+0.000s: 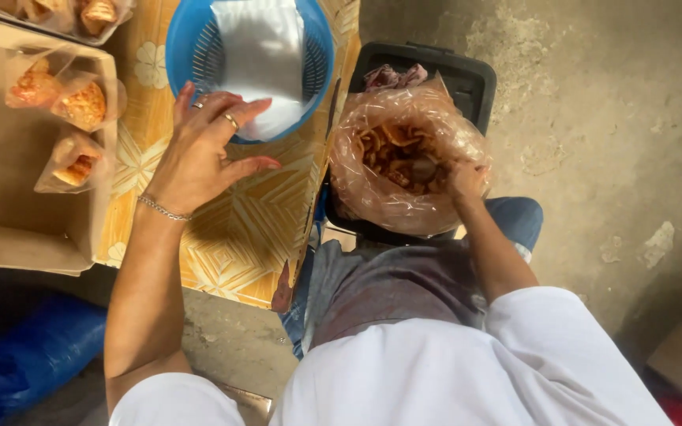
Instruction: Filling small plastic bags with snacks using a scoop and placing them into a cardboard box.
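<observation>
the left hand [203, 150] lay over the near rim of a blue plastic basket [191, 39], fingers spread and slightly curled, their tips at the lower edge of a stack of clear plastic bags [258, 59] resting in the basket. whether a bag was pinched between the fingers could not be told. two rings showed on the fingers, and a thin chain bracelet [163, 208] sat at the wrist.

the right hand [466, 180] was sunk into the mouth of a large clear plastic bag [372, 197], fingers closed around a small dark scoop-like item [424, 168] (its exact form was not discernible). the bag held orange-brown fried snacks [388, 150] and sat inside a black bin [467, 75] on the floor, just beside the table edge and in front of the person's knees.

the basket stood on a table [238, 237] covered with a yellow patterned cloth. to the left of it, an open cardboard box [9, 229] held several small filled snack packets [73, 102]. a grey concrete floor [593, 118] lay to the right, with a blue sack [25, 347] at lower left under the table.
</observation>
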